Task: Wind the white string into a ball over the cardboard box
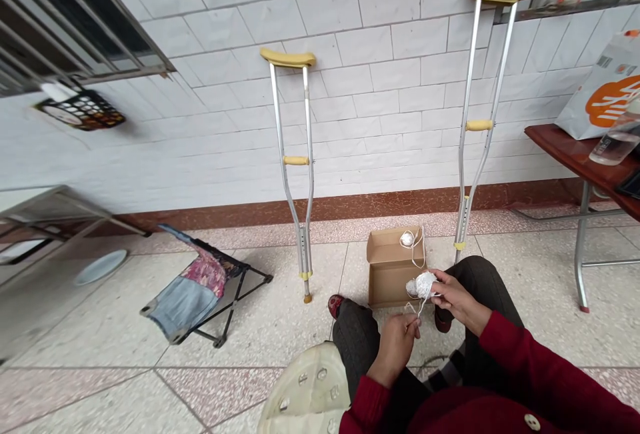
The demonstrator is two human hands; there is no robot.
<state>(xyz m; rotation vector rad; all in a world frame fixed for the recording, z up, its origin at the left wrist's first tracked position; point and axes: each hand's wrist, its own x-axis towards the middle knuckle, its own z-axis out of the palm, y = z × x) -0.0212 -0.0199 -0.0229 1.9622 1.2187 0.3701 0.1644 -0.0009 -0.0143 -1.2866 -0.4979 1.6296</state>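
A ball of white string (421,285) sits above the dark trousers (357,341), held in the right hand's (460,297) curled fingers; the left hand (395,347) pinches its trailing strand (413,309). Just beyond, an open cardboard box (385,281) on the speckled terrazzo floor (280,327) holds a smaller ball (407,239). Two aluminium crutches (296,161) lean against the white tiled wall (370,87). A red-topped table (575,154) is cut off at right.

Soft, even light is filling the scene, and the white tiled wall (350,101) is showing brightly without harsh glare. A faint shadow is falling beside the hanging basket (83,111). The wide lens is bending the window grille (85,21) at far left, while the edges are stretching and softening.
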